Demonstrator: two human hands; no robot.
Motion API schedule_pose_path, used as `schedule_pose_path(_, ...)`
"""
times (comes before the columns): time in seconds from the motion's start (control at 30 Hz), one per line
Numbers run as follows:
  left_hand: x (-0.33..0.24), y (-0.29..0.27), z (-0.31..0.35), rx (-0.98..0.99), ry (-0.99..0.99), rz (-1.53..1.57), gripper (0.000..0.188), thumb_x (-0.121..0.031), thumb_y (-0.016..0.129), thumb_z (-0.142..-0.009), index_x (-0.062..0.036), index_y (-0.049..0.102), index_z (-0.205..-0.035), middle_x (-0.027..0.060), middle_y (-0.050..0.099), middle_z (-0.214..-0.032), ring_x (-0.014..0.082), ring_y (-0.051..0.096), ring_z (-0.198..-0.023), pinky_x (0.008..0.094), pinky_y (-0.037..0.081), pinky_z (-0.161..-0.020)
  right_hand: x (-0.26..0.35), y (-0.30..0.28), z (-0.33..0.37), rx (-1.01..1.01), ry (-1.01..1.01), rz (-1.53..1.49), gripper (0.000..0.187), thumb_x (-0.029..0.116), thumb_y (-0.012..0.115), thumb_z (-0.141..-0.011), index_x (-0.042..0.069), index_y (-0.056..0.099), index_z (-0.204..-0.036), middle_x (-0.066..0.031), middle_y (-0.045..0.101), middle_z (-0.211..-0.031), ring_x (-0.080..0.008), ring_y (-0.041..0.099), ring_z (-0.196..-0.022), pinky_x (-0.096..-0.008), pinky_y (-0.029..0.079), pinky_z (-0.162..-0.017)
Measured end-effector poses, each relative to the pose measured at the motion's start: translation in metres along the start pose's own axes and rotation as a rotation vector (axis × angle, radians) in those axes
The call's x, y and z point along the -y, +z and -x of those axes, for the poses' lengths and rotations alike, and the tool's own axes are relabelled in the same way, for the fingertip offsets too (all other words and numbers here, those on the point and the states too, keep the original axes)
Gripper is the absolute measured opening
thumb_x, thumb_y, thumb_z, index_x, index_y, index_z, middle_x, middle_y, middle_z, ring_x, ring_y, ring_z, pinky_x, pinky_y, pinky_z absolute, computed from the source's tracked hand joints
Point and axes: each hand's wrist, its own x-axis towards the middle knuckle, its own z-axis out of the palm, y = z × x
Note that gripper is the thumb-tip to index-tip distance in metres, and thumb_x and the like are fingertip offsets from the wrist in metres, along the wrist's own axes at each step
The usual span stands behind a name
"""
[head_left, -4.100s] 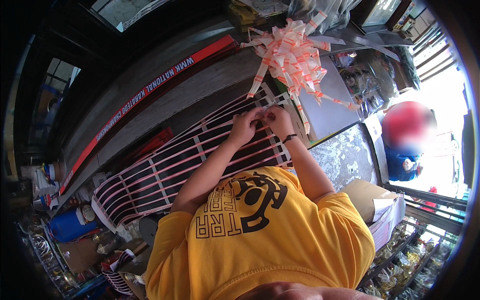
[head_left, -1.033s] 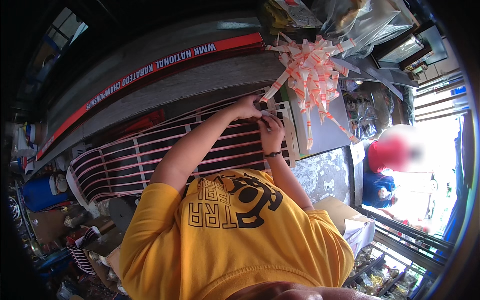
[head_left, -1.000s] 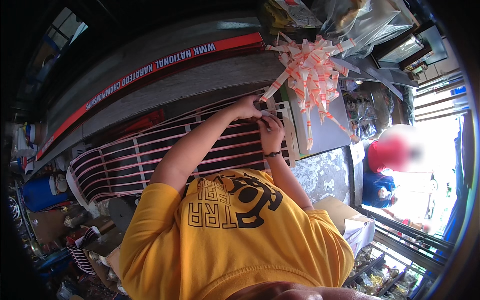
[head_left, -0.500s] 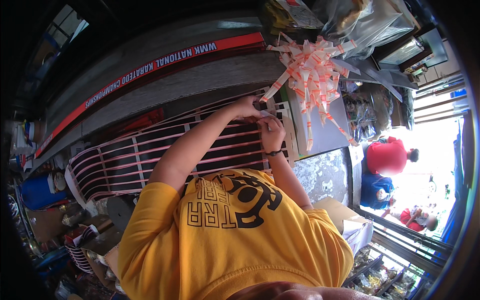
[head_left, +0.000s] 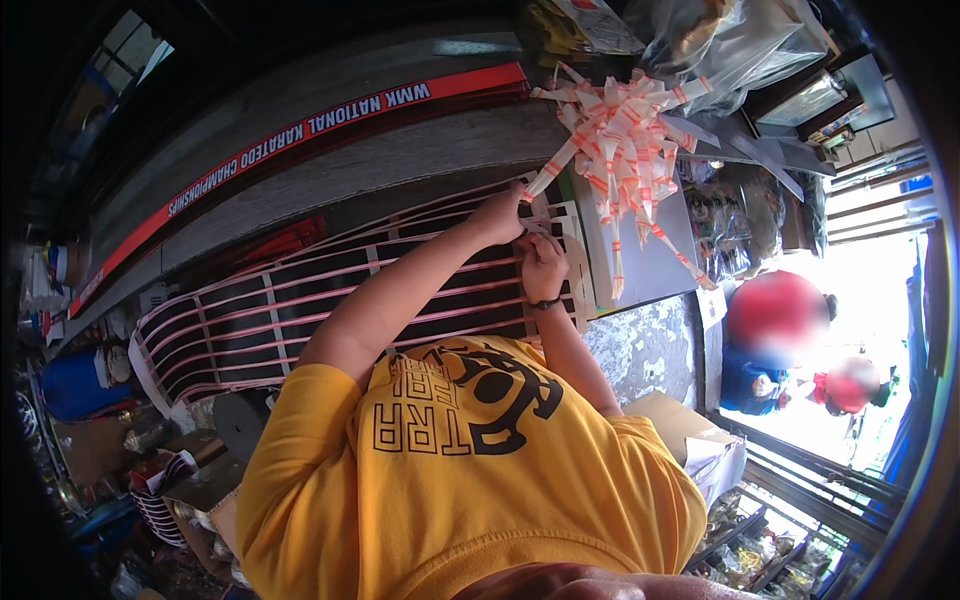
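Note:
Black printed sheets (head_left: 240, 315), ruled into long bands by white and pink lines, lie spread before me. My left hand (head_left: 500, 215) is over their right end, fingers curled and mostly hidden. Its fingertips are beside the end of one strip of a tangled bundle of white-and-orange strips (head_left: 630, 150); whether they touch it I cannot tell. Just below, my right hand (head_left: 544, 268), with a dark band at the wrist, is closed in a pinch. A small pale strip (head_left: 533, 230) shows at its fingertips, between the two hands.
A long red lettered strip (head_left: 300, 135) lies on the grey ledge (head_left: 440, 140) beyond the sheets. Under the bundle is a pale flat board (head_left: 650, 265). Clear plastic bags (head_left: 740, 50) are at the upper right, a cardboard box (head_left: 675, 425) by my right elbow. People (head_left: 780, 310) are outside, right.
My left hand has moved slightly away from my right hand, toward the strip end of the bundle. My right hand has barely shifted. The people outside have moved.

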Motion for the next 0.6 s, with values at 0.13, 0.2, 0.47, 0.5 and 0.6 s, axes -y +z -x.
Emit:
schedule_pose_path(0.13, 0.000, 0.006, 0.007, -0.154, 0.161, -0.094, 0.032, 0.004, 0.061, -0.075, -0.0035, 0.050, -0.105, 0.0135, 0.059, -0.076, 0.0306, 0.064, -0.071, 0.0403, 0.049, -0.063, -0.001, 0.001, -0.001, 0.013, -0.037, 0.013, 0.018, -0.008, 0.062, -0.075, 0.003, 0.066, -0.088, -0.0140, 0.068, -0.092, -0.0335, 0.066, -0.084, -0.0372, 0.053, -0.072)
schedule_pose_path(0.2, 0.000, 0.007, 0.009, -0.141, 0.194, -0.109, 0.031, 0.004, 0.060, -0.076, -0.0034, 0.049, -0.104, 0.0149, 0.059, -0.076, 0.0328, 0.063, -0.071, 0.0421, 0.049, -0.063, -0.001, 0.000, -0.003, 0.023, -0.076, 0.028, 0.020, -0.010, 0.059, -0.075, 0.002, 0.066, -0.090, -0.0154, 0.067, -0.094, -0.0351, 0.066, -0.087, -0.0383, 0.053, -0.073)
schedule_pose_path(0.47, 0.000, 0.005, 0.012, -0.112, 0.156, -0.026, 0.028, 0.002, 0.060, -0.078, -0.0034, 0.048, -0.102, 0.0150, 0.060, -0.075, 0.0340, 0.064, -0.072, 0.0434, 0.048, -0.062, -0.003, -0.001, -0.003, 0.130, -0.019, -0.036, 0.031, -0.015, 0.050, -0.074, -0.001, 0.062, -0.098, -0.0181, 0.066, -0.098, -0.0383, 0.065, -0.090, -0.0411, 0.054, -0.077)
schedule_pose_path(0.5, 0.001, 0.006, 0.012, -0.129, 0.155, -0.036, 0.027, 0.002, 0.060, -0.078, -0.0034, 0.048, -0.102, 0.0146, 0.060, -0.075, 0.0336, 0.064, -0.072, 0.0427, 0.048, -0.062, -0.003, -0.001, -0.003, 0.143, 0.002, -0.062, 0.031, -0.015, 0.049, -0.074, -0.001, 0.062, -0.098, -0.0182, 0.066, -0.098, -0.0386, 0.065, -0.091, -0.0413, 0.054, -0.077)
schedule_pose_path(0.6, 0.006, 0.012, 0.007, -0.154, 0.184, -0.127, 0.026, 0.002, 0.060, -0.078, -0.0032, 0.047, -0.100, 0.0131, 0.060, -0.076, 0.0323, 0.065, -0.073, 0.0406, 0.050, -0.063, -0.004, -0.001, -0.003, 0.112, -0.086, 0.023, 0.030, -0.016, 0.050, -0.074, -0.001, 0.061, -0.098, -0.0178, 0.065, -0.097, -0.0386, 0.064, -0.092, -0.0409, 0.054, -0.078)
